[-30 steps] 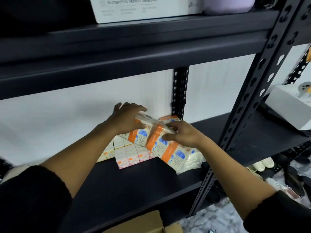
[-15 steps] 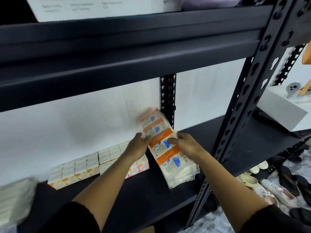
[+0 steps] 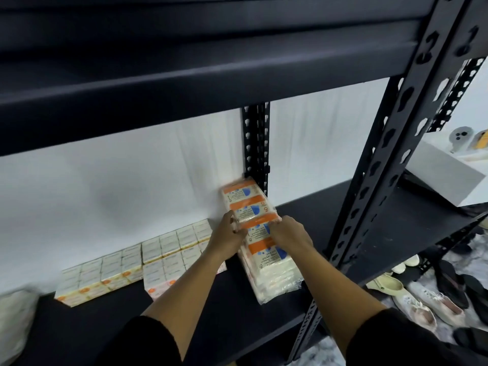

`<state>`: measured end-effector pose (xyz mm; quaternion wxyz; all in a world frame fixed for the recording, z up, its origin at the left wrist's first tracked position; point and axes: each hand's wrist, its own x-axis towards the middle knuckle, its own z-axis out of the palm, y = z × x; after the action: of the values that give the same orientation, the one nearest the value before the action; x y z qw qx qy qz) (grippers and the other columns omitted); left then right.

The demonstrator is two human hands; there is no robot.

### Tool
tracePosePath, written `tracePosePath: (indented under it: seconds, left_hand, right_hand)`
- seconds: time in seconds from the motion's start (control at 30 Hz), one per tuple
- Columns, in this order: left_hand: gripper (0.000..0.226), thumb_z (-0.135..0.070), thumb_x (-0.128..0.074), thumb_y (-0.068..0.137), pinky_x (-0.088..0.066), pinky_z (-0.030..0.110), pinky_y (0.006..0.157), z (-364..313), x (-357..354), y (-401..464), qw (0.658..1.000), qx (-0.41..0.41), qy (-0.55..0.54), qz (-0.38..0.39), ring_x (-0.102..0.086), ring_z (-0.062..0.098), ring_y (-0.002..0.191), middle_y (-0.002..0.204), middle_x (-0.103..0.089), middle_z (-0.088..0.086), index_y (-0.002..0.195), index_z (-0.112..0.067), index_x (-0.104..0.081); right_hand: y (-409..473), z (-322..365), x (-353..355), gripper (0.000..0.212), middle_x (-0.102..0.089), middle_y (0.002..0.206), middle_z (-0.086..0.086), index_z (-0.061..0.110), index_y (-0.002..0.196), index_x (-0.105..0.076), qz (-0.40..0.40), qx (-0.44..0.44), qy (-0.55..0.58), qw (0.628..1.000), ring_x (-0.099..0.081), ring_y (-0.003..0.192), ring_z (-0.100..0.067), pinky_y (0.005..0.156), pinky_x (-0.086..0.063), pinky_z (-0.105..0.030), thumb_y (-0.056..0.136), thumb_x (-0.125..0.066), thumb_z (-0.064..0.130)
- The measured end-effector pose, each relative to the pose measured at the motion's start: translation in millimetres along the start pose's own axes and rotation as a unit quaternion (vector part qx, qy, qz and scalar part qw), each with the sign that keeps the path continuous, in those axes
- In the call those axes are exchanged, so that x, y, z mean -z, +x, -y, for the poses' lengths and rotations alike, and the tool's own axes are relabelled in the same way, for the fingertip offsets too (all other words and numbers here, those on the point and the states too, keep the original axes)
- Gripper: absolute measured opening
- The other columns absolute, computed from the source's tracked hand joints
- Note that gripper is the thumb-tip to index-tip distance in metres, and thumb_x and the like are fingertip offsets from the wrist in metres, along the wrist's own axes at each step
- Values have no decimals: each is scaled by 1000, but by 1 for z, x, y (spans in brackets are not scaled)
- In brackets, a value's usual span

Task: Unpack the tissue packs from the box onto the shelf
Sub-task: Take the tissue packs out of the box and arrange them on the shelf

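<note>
Both hands, left hand (image 3: 227,235) and right hand (image 3: 289,235), clasp a long tissue pack (image 3: 260,241) lying on the black shelf (image 3: 111,326), its far end against the wall, beside rows of smaller packs (image 3: 148,257); bare shelf lies toward the front edge.

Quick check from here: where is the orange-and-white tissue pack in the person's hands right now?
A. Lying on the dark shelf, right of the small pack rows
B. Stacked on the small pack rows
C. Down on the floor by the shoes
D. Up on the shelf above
A: the orange-and-white tissue pack lies on the dark shelf, right of the small pack rows, with the left hand and right hand on its sides.
</note>
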<state>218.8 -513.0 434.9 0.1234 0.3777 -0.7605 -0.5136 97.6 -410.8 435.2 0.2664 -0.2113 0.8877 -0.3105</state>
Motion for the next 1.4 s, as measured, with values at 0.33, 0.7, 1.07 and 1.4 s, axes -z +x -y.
tracePosePath:
  seconds: [0.33, 0.7, 1.07, 1.4]
  left_hand:
    - [42, -13, -58, 95, -50, 17, 67, 9, -6, 12, 999, -14, -33, 2, -60, -4, 89, 121, -60, -11, 134, -24, -47]
    - [27, -26, -52, 99, -59, 40, 86, 12, -14, 7, 989, 99, -103, 43, -68, 20, 100, 114, -68, 4, 124, -16, -56]
    - [39, -37, -50, 99, -53, 37, 89, 11, 1, -3, 994, 72, -30, 75, -63, 21, 109, 125, -63, 3, 136, -24, -47]
    - [57, -41, -40, 101, -33, 32, 109, 18, 70, -49, 965, -7, 261, -12, -37, 24, 140, 155, -36, 6, 152, -19, -27]
  right_hand:
    - [8, 6, -3, 20, -67, 89, 4, 25, 101, -54, -34, 68, -36, 996, -68, 74, -19, 78, -58, -46, 89, -39, 33]
    - [4, 10, -8, 24, -58, 97, 1, 30, 99, -54, -35, 98, -79, 991, -61, 91, -23, 80, -56, -50, 80, -41, 35]
    - [-7, 13, -6, 42, -53, 130, -6, 25, 132, -48, -49, 117, -113, 986, -54, 116, -34, 97, -45, -51, 93, -49, 41]
    - [-51, 47, -15, 61, -38, 152, -8, 19, 152, -33, -37, 168, -175, 969, -38, 138, -35, 113, -30, -49, 96, -47, 40]
